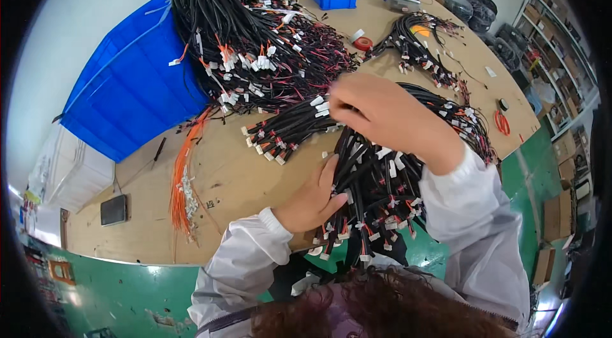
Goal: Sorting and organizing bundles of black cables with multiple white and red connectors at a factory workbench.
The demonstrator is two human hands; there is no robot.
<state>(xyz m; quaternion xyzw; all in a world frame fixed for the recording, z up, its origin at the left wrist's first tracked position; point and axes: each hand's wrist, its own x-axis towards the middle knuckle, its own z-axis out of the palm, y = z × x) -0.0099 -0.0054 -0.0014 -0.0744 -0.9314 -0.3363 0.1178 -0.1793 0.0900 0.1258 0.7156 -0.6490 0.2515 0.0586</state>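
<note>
- The black cable bundle (358, 175) lies at the near edge of the worktop (233, 178), right in front of the person, its white-tipped ends fanned over the edge above the green floor (153, 293).
- The left hand (306, 205) is at the bundle's left side, its grip loose, thumb and forefinger well apart; I see nothing closed inside it.
- The right hand (376, 111) arches over the bundle's upper part, fingers curled; whether that grip has hold of a cable I cannot tell (the back of the hand blocks my view).
- To do this well, I'd steady the bundle with the left palm, lift by the black sheath rather than the thin wires, and work strands free gently, since the connectors look apt to snag.
- Just beside, a flatter row of cables (277, 134) points its connectors leftward; I'd keep the two groups from crossing.
- Farther out, a big cable heap (255, 38) sits against the blue bin (131, 76), with orange wires (180, 178) below.
</note>
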